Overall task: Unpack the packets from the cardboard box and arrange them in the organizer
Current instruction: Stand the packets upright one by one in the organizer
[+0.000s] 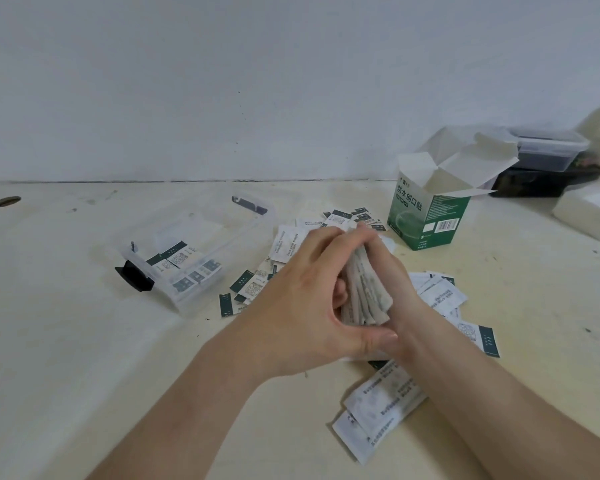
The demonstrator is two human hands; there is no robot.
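Cream-coloured and scuffed, the table [66, 341] carries a loose scatter of small white paper packets with dark green ends [291, 242], spread from just beside the organizer across to the right and down toward the near edge. The 2 hands meet above this scatter, holding between them a thick stack of the same packets [364, 292], seen edge-on and fanned a little at its near end. The left hand [309, 303] has its grip closed on the stack, fingers curled over the top and thumb tucked under the near end. The right hand [394, 271] is mostly hidden behind the stack, but its fingers wrap the far side and its fingertips touch the left ones at the top, so its grip is closed on the stack too. Left of the hands lies the clear plastic organizer box [194, 223], set at an angle, with a black latch [134, 278] on its near-left end and a few packets lying flat inside [181, 261]. The green and white cardboard box [426, 216] stands upright beyond the hands to the right, its white top flaps open, at the far edge of the scatter. Behind it, against the wall, are 2 stacked lidded plastic containers [548, 157], and a white block [589, 216] lies at the far right.
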